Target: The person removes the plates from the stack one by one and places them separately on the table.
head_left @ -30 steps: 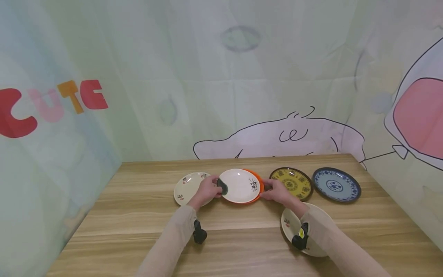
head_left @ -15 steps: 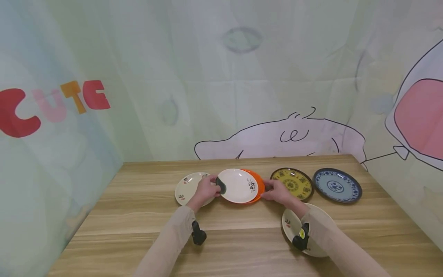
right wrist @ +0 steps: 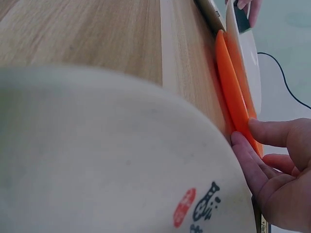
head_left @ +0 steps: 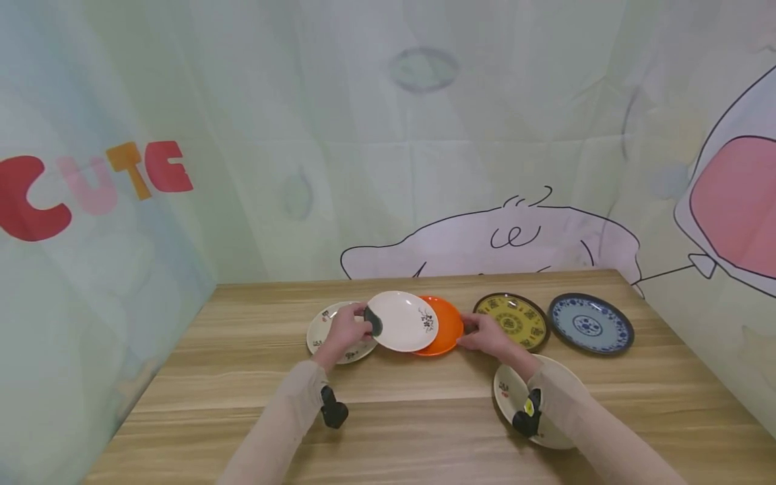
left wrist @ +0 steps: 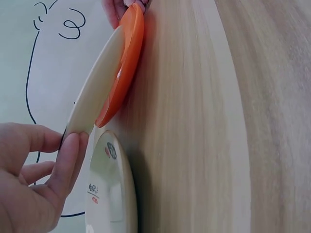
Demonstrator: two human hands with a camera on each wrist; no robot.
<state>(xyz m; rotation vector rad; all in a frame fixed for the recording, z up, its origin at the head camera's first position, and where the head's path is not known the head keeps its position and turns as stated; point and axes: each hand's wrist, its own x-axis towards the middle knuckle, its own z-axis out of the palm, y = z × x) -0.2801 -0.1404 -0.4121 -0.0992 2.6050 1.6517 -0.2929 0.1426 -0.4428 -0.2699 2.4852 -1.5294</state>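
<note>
My left hand [head_left: 347, 331] pinches the dark green edge of a white plate [head_left: 403, 322] with a small plant drawing on its right side. Tilted in the left wrist view, that plate partly overlaps an orange plate [head_left: 446, 330]. The orange plate's right rim is pinched between thumb and fingers of my right hand [right wrist: 284, 167]. Beneath my left hand lies a cream plate [left wrist: 111, 189] with small dark and red marks, partly hidden by the hand in the head view.
To the right of my right hand lie a yellow patterned plate [head_left: 512, 322] and a blue floral plate [head_left: 591, 325]. Another cream plate [head_left: 560, 431] is partly covered by my right sleeve. All rest on a wooden table [head_left: 412, 431] before a printed curtain [head_left: 291, 135].
My left hand has drawn the white plate leftward and slightly up off the orange plate, so more of the orange shows. My right hand has stayed at the orange rim.
</note>
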